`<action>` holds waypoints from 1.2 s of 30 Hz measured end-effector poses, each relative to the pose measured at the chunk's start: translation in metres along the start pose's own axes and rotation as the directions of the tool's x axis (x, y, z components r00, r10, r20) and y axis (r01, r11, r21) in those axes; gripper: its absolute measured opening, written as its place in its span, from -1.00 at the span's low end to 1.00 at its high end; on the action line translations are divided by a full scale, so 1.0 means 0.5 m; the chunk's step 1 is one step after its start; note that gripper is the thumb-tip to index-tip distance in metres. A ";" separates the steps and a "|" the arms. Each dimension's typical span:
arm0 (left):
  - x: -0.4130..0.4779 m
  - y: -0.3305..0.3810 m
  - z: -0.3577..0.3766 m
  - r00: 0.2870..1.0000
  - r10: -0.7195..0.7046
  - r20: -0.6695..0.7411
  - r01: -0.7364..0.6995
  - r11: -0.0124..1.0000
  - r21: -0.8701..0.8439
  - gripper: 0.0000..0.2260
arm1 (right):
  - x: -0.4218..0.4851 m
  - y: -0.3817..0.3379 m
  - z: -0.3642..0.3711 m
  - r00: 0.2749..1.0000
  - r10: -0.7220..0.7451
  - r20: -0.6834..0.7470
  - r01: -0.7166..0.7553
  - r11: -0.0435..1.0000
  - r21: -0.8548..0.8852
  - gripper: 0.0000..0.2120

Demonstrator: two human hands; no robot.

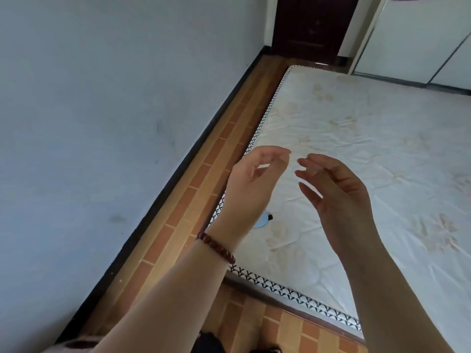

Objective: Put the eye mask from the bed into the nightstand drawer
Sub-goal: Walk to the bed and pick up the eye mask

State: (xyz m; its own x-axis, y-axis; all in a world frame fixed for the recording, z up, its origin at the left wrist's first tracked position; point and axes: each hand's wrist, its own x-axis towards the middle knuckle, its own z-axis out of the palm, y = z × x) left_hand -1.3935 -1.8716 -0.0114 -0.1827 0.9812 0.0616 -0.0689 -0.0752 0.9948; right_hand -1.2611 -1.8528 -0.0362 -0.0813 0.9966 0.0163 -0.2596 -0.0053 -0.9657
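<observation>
The bed is a bare white mattress (pixel 356 154) with a faint floral print and a patterned border. On it near the left edge lies a light blue eye mask (pixel 262 221) with a small black clip; my left wrist hides most of it. My left hand (pixel 251 182), with a red bead bracelet on the wrist, is raised above the mattress edge, fingers loosely curled and holding nothing. My right hand (pixel 339 194) is raised beside it, fingers apart and empty. No nightstand or drawer is in view.
A strip of brown tiled floor (pixel 204 189) runs between the mattress and the pale blue wall (pixel 102 123) on the left. A dark door (pixel 313 26) stands at the far end, and white wardrobe doors (pixel 420 39) at the back right.
</observation>
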 end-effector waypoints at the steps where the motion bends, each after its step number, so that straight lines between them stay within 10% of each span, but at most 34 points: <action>1: 0.001 -0.002 -0.014 1.000 0.002 -0.002 -0.002 1.000 -0.001 -0.88 | -0.001 0.004 0.012 1.000 0.000 0.003 0.000 1.000 -0.012 -0.85; 36: 0.066 -0.398 -0.199 0.998 0.038 0.045 -0.039 0.998 0.039 -0.86 | 0.045 0.428 0.067 0.995 -0.046 -0.083 0.042 0.998 -0.047 -0.78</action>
State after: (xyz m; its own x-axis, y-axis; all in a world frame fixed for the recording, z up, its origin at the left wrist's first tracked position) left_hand -1.4835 -1.8418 -0.2152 -0.1404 0.9848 0.1025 -0.0235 -0.1068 0.9940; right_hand -1.3506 -1.8341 -0.2338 0.0111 0.9992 0.0387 -0.2174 0.0402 -0.9753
